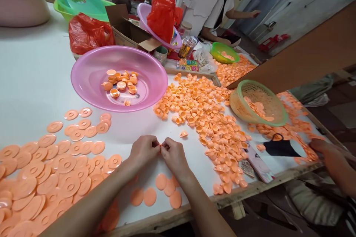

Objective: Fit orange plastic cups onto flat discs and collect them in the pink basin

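My left hand (pixel 145 150) and my right hand (pixel 172 152) meet over the white table, fingertips pinched together. A sliver of orange shows between them, too small to name. Left of my arms spreads a heap of flat orange plastic discs (pixel 66 164) with raised rings. Several smaller plain orange discs (pixel 150 196) lie between my forearms. To the right is a long pile of small orange toy cups (pixel 205 118), and one orange cup (pixel 183 134) sits apart near my right hand. A pink basin (pixel 119 53) beyond my hands holds several orange pieces.
Right of the cups stand a green mesh basket (pixel 258 100) with orange pieces, a phone (pixel 258 163) and a black mask (pixel 282 147). Another person's hand (pixel 319 146) rests at the right edge. Red bags (pixel 90 35) and a cardboard box (pixel 130 33) are behind the basin. A person works at the back.
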Demonstrator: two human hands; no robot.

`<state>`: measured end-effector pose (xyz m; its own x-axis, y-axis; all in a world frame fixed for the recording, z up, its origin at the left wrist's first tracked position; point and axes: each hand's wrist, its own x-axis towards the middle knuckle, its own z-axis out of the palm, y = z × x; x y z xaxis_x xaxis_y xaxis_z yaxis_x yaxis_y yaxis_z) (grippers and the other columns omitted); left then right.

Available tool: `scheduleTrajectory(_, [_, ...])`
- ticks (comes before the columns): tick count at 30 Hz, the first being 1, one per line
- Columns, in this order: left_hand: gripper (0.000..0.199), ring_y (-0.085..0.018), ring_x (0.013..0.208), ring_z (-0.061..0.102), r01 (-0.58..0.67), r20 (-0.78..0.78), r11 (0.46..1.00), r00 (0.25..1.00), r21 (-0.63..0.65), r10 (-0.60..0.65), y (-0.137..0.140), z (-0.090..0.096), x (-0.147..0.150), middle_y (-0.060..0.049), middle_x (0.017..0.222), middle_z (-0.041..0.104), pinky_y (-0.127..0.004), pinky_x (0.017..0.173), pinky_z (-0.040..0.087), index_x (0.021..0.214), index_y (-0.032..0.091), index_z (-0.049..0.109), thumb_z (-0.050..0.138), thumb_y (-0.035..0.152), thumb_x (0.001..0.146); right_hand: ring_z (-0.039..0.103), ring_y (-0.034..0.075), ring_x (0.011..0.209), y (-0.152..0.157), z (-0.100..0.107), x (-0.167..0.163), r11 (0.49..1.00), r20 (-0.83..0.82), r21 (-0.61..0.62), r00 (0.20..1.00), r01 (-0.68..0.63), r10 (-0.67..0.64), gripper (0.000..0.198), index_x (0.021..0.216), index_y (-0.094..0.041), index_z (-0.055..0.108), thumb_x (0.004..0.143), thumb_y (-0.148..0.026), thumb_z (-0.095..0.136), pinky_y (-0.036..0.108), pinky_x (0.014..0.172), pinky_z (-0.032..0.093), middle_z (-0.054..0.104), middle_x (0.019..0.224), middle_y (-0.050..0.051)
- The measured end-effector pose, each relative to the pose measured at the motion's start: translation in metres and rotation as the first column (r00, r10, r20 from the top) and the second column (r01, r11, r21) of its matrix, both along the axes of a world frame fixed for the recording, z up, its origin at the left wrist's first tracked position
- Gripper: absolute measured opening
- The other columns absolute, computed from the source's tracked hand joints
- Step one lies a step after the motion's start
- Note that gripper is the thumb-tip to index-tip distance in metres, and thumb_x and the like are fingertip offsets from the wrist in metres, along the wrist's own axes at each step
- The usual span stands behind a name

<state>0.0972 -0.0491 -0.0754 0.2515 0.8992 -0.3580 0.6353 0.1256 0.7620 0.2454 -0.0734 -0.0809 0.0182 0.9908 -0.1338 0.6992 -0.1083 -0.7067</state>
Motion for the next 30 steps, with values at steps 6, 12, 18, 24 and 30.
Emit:
scheduleTrajectory(6, [0.018,-0.014,0.06,0.052,-0.055,-0.072,0.996,0.996,0.064,0.06,-0.011,-0.005,0.005,0.002,0.066,0.064,-0.025,0.054,0.029,0.067,0.021,0.061,0.054,0.03,0.081,0.049,0.014,0.055,-0.01,-0.006,-0.014,0.995,0.045,0.087,0.998,0.049,-0.053,0.02,0.064,-0.021,0.049,0.082,-0.013,0.047,0.024,0.056,0.036,0.056,0.06,-0.001])
scheduleTrajectory(12, [0.016,-0.013,0.061,0.056,-0.02,-0.041,0.986,0.999,0.167,0.028,-0.013,0.007,0.0,0.001,0.065,0.066,-0.024,0.056,0.033,0.067,0.02,0.067,0.055,0.019,0.078,0.063,0.018,0.068,-0.008,-0.004,0.019,0.986,-0.078,0.132,0.991,-0.099,0.11,0.024,0.079,-0.02,0.07,0.088,-0.023,0.048,0.027,0.065,0.047,0.066,0.07,0.003])
scheduleTrajectory(18, [0.017,-0.013,0.063,0.058,-0.326,0.136,0.681,0.938,0.656,0.319,0.04,0.089,-0.059,0.0,0.074,0.069,-0.026,0.063,0.043,0.087,0.021,0.072,0.056,0.026,0.085,0.064,0.023,0.082,0.016,-0.005,0.075,0.935,0.205,0.338,0.962,0.102,-0.179,0.037,0.106,-0.019,0.075,0.083,-0.022,0.046,0.034,0.07,0.049,0.064,0.098,0.011])
scheduleTrajectory(24, [0.018,-0.015,0.071,0.061,-0.113,-0.054,0.767,0.981,0.632,0.189,0.03,0.09,-0.119,-0.001,0.085,0.07,-0.028,0.067,0.046,0.097,0.023,0.071,0.059,0.024,0.084,0.066,0.023,0.079,0.015,-0.016,0.067,0.94,0.062,0.279,0.973,0.197,-0.222,0.029,0.088,-0.018,0.076,0.081,-0.031,0.051,0.035,0.076,0.05,0.07,0.082,0.008])
scheduleTrajectory(30, [0.029,-0.021,0.085,0.058,0.333,-0.408,0.902,0.89,0.276,-0.203,-0.034,0.005,-0.132,-0.003,0.09,0.064,-0.033,0.073,0.04,0.091,0.026,0.071,0.062,0.009,0.069,0.058,0.016,0.051,0.002,-0.011,0.036,0.968,-0.247,-0.036,0.936,0.25,-0.251,0.016,0.072,-0.019,0.067,0.072,-0.035,0.062,0.026,0.05,0.045,0.063,0.057,0.0])
